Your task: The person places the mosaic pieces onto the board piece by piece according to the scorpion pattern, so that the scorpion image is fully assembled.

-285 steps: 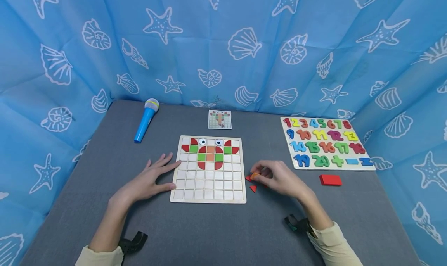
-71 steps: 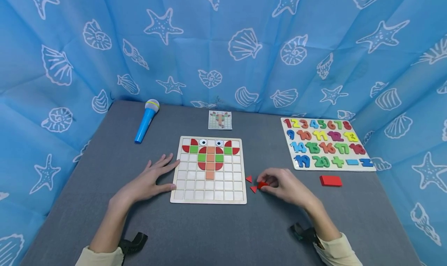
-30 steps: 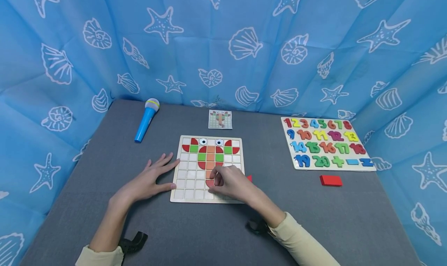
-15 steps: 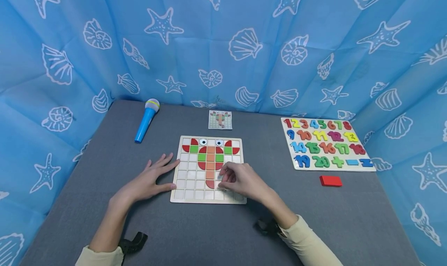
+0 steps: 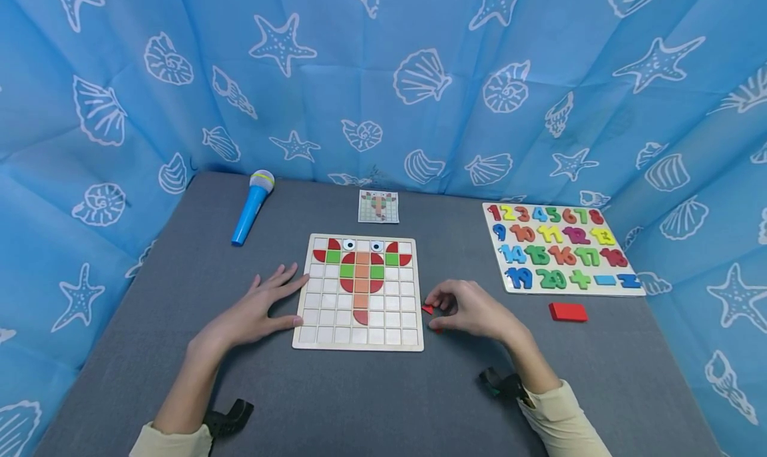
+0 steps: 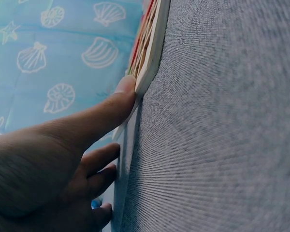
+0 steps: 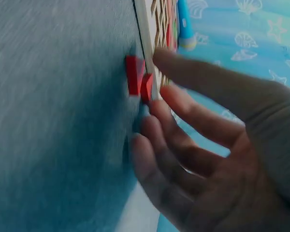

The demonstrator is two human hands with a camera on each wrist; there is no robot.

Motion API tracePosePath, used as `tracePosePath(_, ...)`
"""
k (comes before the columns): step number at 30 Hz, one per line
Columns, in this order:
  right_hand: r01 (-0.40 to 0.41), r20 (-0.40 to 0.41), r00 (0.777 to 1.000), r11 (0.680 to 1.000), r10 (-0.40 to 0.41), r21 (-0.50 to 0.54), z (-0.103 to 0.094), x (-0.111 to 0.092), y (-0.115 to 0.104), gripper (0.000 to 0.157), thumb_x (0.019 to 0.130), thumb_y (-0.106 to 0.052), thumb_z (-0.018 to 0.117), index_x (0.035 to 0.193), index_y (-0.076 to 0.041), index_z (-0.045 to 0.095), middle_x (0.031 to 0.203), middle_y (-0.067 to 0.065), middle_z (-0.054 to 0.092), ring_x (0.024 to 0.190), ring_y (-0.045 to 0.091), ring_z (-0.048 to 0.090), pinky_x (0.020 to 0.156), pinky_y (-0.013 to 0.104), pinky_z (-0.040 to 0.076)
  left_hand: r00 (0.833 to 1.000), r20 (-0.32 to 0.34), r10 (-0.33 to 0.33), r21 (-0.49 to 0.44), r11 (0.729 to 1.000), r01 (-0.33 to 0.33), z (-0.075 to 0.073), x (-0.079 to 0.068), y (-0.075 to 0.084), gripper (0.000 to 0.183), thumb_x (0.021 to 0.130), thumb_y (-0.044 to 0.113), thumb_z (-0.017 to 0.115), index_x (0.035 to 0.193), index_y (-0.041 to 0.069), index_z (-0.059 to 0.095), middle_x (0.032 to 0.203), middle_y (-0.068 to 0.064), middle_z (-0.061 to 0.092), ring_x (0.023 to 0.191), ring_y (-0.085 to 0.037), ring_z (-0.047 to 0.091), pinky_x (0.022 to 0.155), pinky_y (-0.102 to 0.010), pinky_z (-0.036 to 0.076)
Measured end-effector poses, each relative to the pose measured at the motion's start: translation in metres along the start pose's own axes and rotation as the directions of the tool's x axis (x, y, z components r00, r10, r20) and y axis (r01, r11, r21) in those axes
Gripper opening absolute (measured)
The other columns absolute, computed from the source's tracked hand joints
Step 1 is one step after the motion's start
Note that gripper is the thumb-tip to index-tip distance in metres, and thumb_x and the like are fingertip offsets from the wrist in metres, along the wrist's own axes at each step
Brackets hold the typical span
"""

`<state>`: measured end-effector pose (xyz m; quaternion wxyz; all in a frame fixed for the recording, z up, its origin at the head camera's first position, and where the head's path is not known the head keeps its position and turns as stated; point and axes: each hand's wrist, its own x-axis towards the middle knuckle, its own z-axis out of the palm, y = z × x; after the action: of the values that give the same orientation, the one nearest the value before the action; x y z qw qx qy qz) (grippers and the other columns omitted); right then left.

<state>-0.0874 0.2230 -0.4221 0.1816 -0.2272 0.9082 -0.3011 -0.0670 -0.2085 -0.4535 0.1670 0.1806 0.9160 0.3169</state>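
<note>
A wooden grid board [image 5: 392, 318] lies mid-table, bearing red, green, orange and eye pieces. At the bottom of its orange column sits a red quarter-circle piece [image 5: 360, 317]. My left hand [image 5: 260, 310] rests with spread fingers at the board's left edge; in the left wrist view its thumb [image 6: 121, 99] touches the rim. Just off the right edge, my right hand [image 5: 473, 310] hovers by two red triangle pieces, thumb and fingertips apart. One triangle [image 5: 427, 309] shows by the fingertips; the other is mostly covered by the thumb. Both red triangle pieces [image 7: 134, 77] appear in the right wrist view.
Behind the board lies a small pattern card [image 5: 378, 206]. A blue toy microphone [image 5: 248, 214] is at back left. A number puzzle board [image 5: 497, 244] lies at right, with a red block [image 5: 568, 312] in front. A blue curtain [image 5: 359, 84] surrounds the table.
Orange squares have been added down the column, then the red quarter-circle was set below them. My right hand has since drawn back rightward to the triangles. The left hand has stayed put.
</note>
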Motion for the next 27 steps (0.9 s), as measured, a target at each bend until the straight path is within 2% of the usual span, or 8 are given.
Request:
tracePosePath(2, -0.003, 0.038, 0.999, 1.0, 0.003, -0.004, -0.001, -0.002, 0.003, 0.032, 0.086, -0.022, 0.093, 0.111, -0.01, 0.079, 0.101, 0.001, 0.076, 0.091, 0.013, 0.067, 0.08, 0.029, 0.058, 1.0, -0.006, 0.013, -0.009, 1.0, -0.013, 0.0, -0.001, -0.001, 0.085, 0.098, 0.044, 0.08, 0.169, 0.019, 0.041, 0.179, -0.026, 0.025, 0.167, -0.056, 0.014, 0.125, -0.086, 0.005)
tracePosePath(4, -0.001, 0.051, 0.999, 1.0, 0.001, 0.001, 0.0, -0.003, 0.006, 0.03, 0.087, -0.023, 0.092, 0.11, -0.01, 0.078, 0.099, 0.0, 0.075, 0.089, 0.011, 0.066, 0.079, 0.027, 0.058, 0.999, -0.026, 0.046, -0.019, 0.999, -0.046, 0.005, 0.0, -0.01, 0.085, 0.098, 0.047, 0.079, 0.169, 0.022, 0.04, 0.179, -0.026, 0.025, 0.167, -0.055, 0.014, 0.124, -0.087, 0.004)
tracePosePath(9, 0.02, -0.004, 1.0, 1.0, -0.02, 0.007, 0.005, -0.001, 0.008, 0.021, 0.095, -0.018, 0.085, 0.112, -0.009, 0.077, 0.098, 0.0, 0.075, 0.084, 0.007, 0.064, 0.073, 0.021, 0.054, 0.995, -0.055, 0.089, -0.051, 0.995, -0.092, 0.007, -0.001, -0.015, 0.086, 0.096, 0.055, 0.078, 0.169, 0.028, 0.041, 0.178, -0.026, 0.027, 0.166, -0.055, 0.014, 0.122, -0.088, 0.004)
tracePosePath(13, 0.036, -0.038, 0.999, 0.999, -0.037, -0.028, 0.007, 0.003, 0.009, 0.021, 0.096, -0.016, 0.083, 0.115, -0.008, 0.08, 0.101, 0.002, 0.075, 0.082, 0.004, 0.063, 0.071, 0.02, 0.052, 0.998, -0.035, 0.051, -0.051, 0.997, -0.053, 0.002, -0.002, -0.007, 0.086, 0.096, 0.047, 0.081, 0.168, 0.023, 0.043, 0.178, -0.028, 0.026, 0.166, -0.057, 0.014, 0.124, -0.087, 0.004)
tracePosePath(19, -0.006, -0.068, 0.998, 0.999, 0.002, -0.053, 0.007, 0.006, 0.009, 0.017, 0.093, -0.016, 0.087, 0.102, -0.009, 0.076, 0.094, 0.001, 0.073, 0.079, 0.004, 0.063, 0.068, 0.021, 0.052, 1.0, 0.0, -0.004, -0.014, 1.0, 0.004, 0.0, -0.001, 0.0, 0.085, 0.098, 0.043, 0.08, 0.169, 0.018, 0.041, 0.179, -0.026, 0.024, 0.167, -0.056, 0.013, 0.127, -0.085, 0.003)
tracePosePath(23, -0.019, -0.08, 0.997, 0.999, 0.016, -0.032, 0.007, 0.005, 0.007, 0.015, 0.093, -0.013, 0.085, 0.098, -0.009, 0.072, 0.087, -0.001, 0.071, 0.076, 0.006, 0.063, 0.067, 0.021, 0.053, 1.0, 0.004, -0.008, -0.004, 1.0, 0.008, 0.0, 0.0, 0.0, 0.085, 0.099, 0.042, 0.08, 0.169, 0.017, 0.04, 0.179, -0.026, 0.024, 0.167, -0.056, 0.013, 0.126, -0.085, 0.004)
tracePosePath(27, -0.005, -0.106, 0.994, 1.0, 0.002, -0.026, 0.006, 0.004, 0.004, 0.01, 0.096, -0.012, 0.082, 0.1, -0.011, 0.073, 0.087, -0.003, 0.072, 0.077, 0.007, 0.064, 0.07, 0.02, 0.055, 1.0, 0.004, -0.007, -0.008, 1.0, 0.007, -0.001, 0.0, 0.001, 0.085, 0.098, 0.043, 0.08, 0.169, 0.018, 0.041, 0.179, -0.026, 0.024, 0.167, -0.055, 0.013, 0.126, -0.085, 0.004)
